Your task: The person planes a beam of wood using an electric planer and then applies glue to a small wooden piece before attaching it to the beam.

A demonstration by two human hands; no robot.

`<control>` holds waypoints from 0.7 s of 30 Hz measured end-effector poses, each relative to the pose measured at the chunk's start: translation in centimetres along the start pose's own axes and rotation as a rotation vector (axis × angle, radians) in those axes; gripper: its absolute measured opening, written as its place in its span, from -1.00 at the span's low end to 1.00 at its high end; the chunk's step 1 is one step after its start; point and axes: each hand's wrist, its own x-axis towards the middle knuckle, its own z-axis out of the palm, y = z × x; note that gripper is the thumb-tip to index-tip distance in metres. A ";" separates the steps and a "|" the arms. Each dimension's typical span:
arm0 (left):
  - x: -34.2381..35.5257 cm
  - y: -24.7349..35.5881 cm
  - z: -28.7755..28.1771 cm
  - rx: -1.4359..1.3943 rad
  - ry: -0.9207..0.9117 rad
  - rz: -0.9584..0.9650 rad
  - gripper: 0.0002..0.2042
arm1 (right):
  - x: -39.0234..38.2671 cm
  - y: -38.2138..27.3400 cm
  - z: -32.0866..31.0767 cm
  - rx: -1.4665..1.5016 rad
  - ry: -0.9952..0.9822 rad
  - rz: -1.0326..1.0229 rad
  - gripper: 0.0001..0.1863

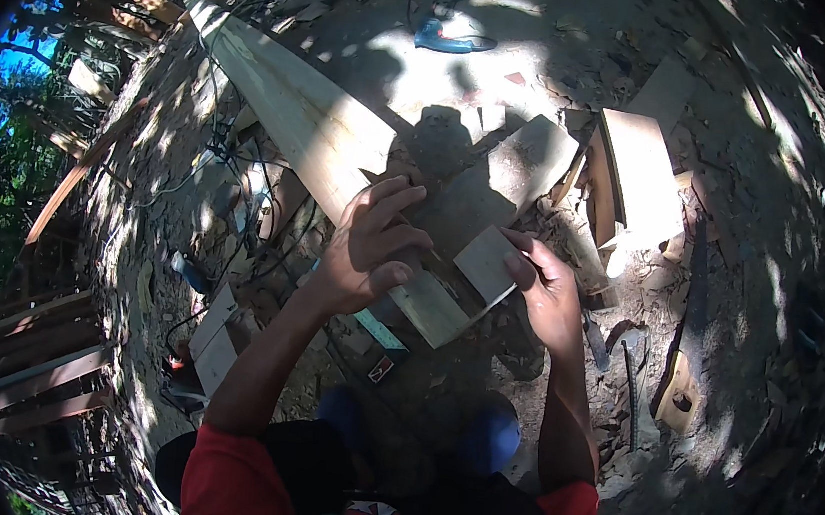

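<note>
My right hand (545,290) pinches a small square piece of wood (484,263) by its right edge, thumb on the upper face. A thin pale strip (494,304) shows by the piece's lower corner; I cannot tell what it is. My left hand (374,243) is open, fingers apart and slightly curled, over the long pale plank (297,110). Whether it touches the plank is unclear. The plank slants from the far left to just in front of me. Beyond the small piece, a shorter wide board (533,160) lies partly in shadow.
A blue power tool (445,40) lies on the ground at the far side. Thick wood pieces (647,177) stand at right, near a long dark tool (696,297) with a wooden end. A teal strip (379,333) lies below the plank. Dark cables (266,172) tangle at left.
</note>
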 end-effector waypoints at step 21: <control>-0.7 7.3 2.2 0.184 -0.065 0.103 -0.40 | -7.3 1.5 1.6 -0.311 0.397 -0.239 -0.71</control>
